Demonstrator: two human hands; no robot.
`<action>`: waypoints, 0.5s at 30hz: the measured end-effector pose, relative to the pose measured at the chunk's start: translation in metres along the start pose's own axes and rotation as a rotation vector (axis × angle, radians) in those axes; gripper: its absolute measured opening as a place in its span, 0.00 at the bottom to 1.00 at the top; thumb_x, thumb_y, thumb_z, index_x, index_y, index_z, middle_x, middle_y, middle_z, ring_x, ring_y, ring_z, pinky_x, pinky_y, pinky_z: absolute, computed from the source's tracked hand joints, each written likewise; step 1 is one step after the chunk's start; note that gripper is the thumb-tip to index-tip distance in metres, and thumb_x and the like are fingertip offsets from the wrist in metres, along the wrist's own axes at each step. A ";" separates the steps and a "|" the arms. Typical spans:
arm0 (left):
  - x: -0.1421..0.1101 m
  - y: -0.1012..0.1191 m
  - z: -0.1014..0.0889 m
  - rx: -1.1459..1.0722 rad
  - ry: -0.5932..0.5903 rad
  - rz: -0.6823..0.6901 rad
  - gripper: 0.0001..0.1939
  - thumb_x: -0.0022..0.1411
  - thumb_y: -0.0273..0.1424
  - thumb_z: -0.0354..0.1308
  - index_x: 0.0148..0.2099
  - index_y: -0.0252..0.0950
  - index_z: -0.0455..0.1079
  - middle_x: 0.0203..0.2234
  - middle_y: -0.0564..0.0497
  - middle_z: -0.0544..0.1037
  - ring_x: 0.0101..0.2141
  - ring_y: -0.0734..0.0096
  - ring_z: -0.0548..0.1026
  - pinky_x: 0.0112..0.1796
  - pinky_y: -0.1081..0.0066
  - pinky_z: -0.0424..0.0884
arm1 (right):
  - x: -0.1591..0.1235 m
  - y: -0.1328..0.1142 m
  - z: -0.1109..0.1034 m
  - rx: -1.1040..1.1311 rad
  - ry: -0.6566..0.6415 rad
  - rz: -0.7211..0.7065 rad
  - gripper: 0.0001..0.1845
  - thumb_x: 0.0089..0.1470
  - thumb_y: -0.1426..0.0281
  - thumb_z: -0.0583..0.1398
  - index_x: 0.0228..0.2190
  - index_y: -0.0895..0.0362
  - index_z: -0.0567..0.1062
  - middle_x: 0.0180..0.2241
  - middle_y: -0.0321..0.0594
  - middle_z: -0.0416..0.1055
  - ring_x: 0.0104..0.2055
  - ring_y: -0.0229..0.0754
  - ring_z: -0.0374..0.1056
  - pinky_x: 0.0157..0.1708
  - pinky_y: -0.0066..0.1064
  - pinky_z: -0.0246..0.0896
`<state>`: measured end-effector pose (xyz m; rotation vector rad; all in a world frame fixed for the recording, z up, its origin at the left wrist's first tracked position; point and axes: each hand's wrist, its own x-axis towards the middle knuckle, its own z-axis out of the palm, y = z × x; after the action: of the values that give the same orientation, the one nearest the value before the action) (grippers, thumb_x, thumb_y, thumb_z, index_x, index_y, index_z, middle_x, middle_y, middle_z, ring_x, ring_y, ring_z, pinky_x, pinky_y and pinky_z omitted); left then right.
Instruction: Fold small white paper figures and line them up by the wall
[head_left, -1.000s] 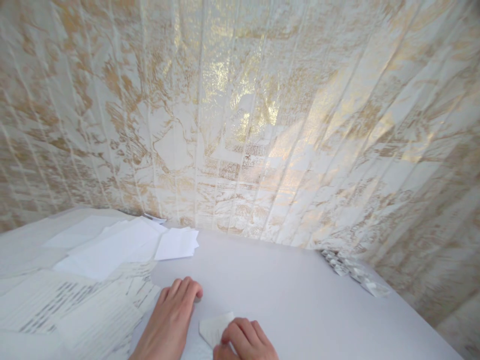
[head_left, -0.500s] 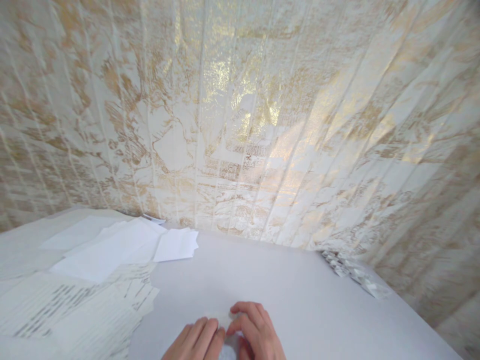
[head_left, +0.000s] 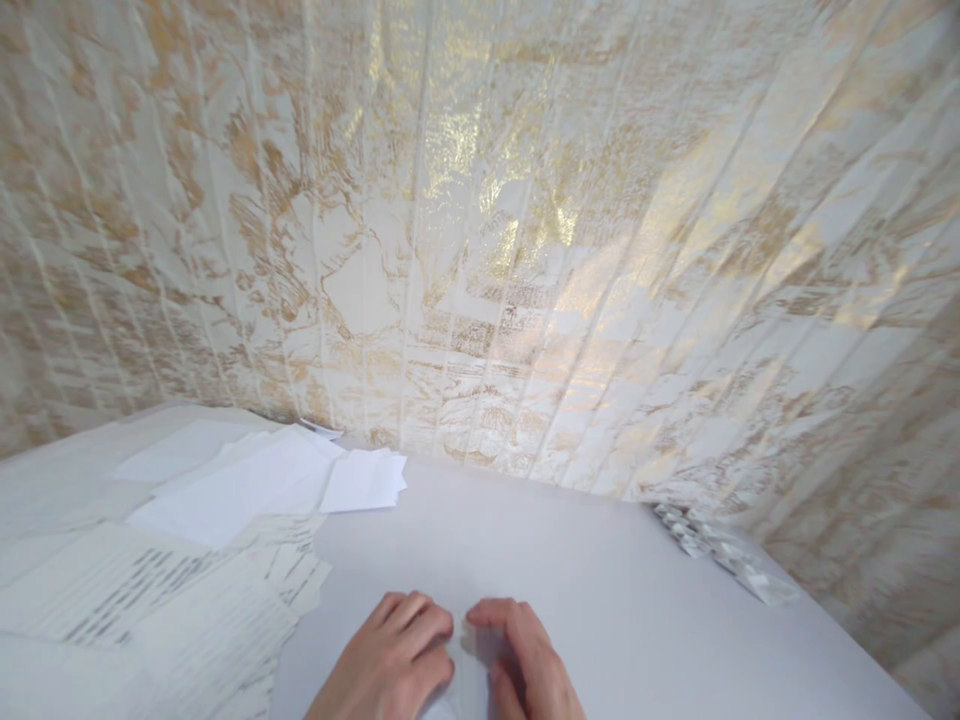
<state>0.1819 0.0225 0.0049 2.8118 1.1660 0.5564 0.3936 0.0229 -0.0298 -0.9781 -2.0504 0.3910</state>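
Low in the middle of the head view, a small whitish sheet [head_left: 466, 672] lies on the table between my hands. It looks thin and partly see-through; whether it is paper or plastic film is unclear. My left hand [head_left: 397, 655] rests on its left side, fingers curled and pressed together against it. On the other side, my right hand [head_left: 529, 660] has its index finger bent over the far end of the sheet and its thumb tucked below. The near part of the sheet is cut off by the frame's bottom edge.
Loose white papers [head_left: 232, 485] lie in a pile at the far left of the table [head_left: 600, 600]. Printed sheets [head_left: 172, 610] spread nearer on the left. Silvery, clear-wrapped packs [head_left: 724, 555] lie at the far right edge. A patterned curtain [head_left: 450, 250] hangs behind.
My left hand has shifted slightly up and its fingers are more curled. The gap between my hands is wider, showing more of the sheet. The view has turned slightly left.
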 end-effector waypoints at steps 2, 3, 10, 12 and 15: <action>0.002 -0.004 -0.001 -0.062 0.002 0.015 0.09 0.61 0.23 0.67 0.34 0.38 0.70 0.40 0.55 0.79 0.41 0.66 0.73 0.42 0.66 0.62 | 0.003 0.000 0.000 0.016 -0.044 -0.062 0.40 0.37 0.86 0.50 0.52 0.50 0.68 0.51 0.39 0.74 0.54 0.45 0.69 0.53 0.36 0.64; 0.003 -0.006 -0.001 -0.092 0.005 0.022 0.10 0.60 0.22 0.67 0.33 0.38 0.70 0.38 0.56 0.79 0.40 0.67 0.73 0.42 0.66 0.61 | 0.004 0.000 0.001 0.011 -0.071 -0.075 0.42 0.35 0.86 0.50 0.54 0.50 0.68 0.53 0.38 0.74 0.57 0.45 0.67 0.55 0.36 0.63; 0.005 -0.008 -0.006 -0.123 0.059 -0.076 0.12 0.61 0.15 0.57 0.35 0.37 0.71 0.38 0.53 0.78 0.41 0.65 0.72 0.41 0.66 0.63 | 0.004 -0.001 0.007 -0.107 -0.150 -0.071 0.36 0.39 0.83 0.56 0.50 0.47 0.73 0.49 0.35 0.76 0.49 0.49 0.68 0.49 0.39 0.64; 0.003 -0.003 -0.005 -0.117 0.048 -0.081 0.13 0.57 0.14 0.56 0.35 0.38 0.71 0.38 0.53 0.78 0.41 0.63 0.72 0.42 0.65 0.65 | 0.002 0.003 0.013 -0.144 -0.108 -0.065 0.32 0.41 0.82 0.57 0.47 0.47 0.75 0.46 0.37 0.76 0.45 0.49 0.68 0.45 0.38 0.64; -0.002 0.002 0.000 -0.123 0.016 -0.065 0.09 0.57 0.21 0.61 0.40 0.38 0.72 0.40 0.51 0.79 0.41 0.59 0.74 0.44 0.62 0.67 | -0.001 0.008 0.022 -0.191 -0.002 -0.061 0.27 0.40 0.81 0.58 0.42 0.48 0.77 0.38 0.39 0.74 0.39 0.50 0.66 0.40 0.39 0.63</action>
<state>0.1823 0.0194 0.0045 2.6616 1.1781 0.6248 0.3804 0.0291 -0.0485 -1.0252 -2.1435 0.1664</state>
